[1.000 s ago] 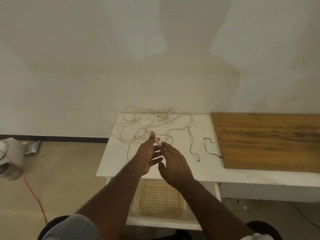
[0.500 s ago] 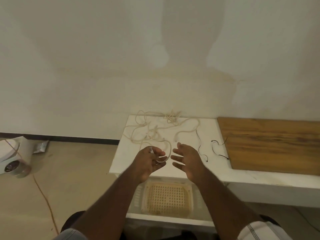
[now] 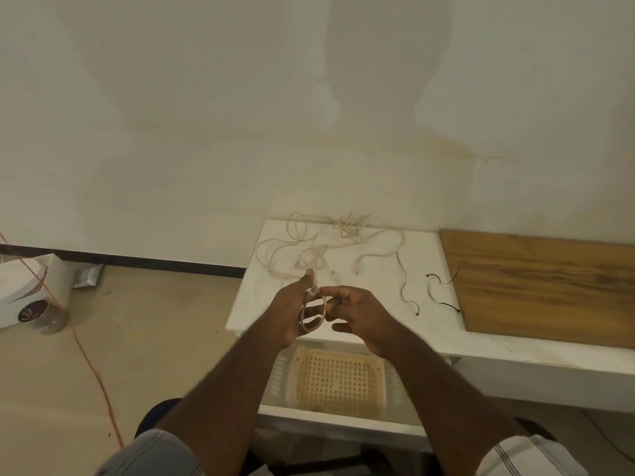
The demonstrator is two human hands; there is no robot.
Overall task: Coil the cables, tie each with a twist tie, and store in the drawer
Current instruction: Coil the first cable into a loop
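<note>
Loose cream cables (image 3: 330,243) lie tangled on the white table (image 3: 426,333). My left hand (image 3: 292,312) holds one cable's end, with a small loop (image 3: 314,321) of it wound round the palm. My right hand (image 3: 360,312) pinches the same cable just right of that loop. Two thin black twist ties (image 3: 407,285) (image 3: 439,292) lie on the table to the right of my hands. Below the table edge the drawer (image 3: 338,413) stands open, with a perforated cream basket (image 3: 335,379) in it.
A wooden board (image 3: 549,283) covers the table's right part. On the floor at the left stand a white box (image 3: 31,286) and a round tin (image 3: 41,314), with an orange cord (image 3: 92,365) running across the floor.
My hands have drawn back from the tangle toward me. The left hand took up the cable end and a loop formed round it. The right hand closed onto the cable.
</note>
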